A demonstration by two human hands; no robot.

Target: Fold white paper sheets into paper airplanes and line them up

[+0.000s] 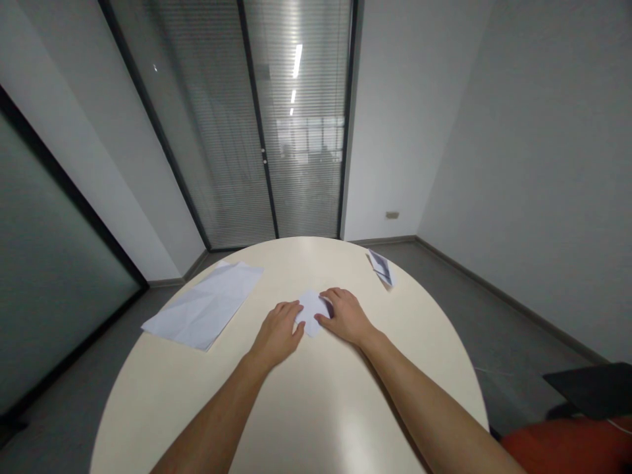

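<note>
A small folded white paper (311, 312) lies on the round cream table (301, 408), between my two hands. My left hand (280, 331) rests at its left edge, fingertips on the paper and thumb apart from the fingers. At the right edge, my right hand (345, 315) has its fingers and thumb on the paper, with a gap between them. Both palms face down, and neither hand lifts the paper off the table.
Large creased white sheets (207, 306) lie at the table's left. A folded paper piece (381, 268) sits near the back right edge. Beyond the table are glass panels with blinds (306, 164). A red object (567, 447) is at the lower right.
</note>
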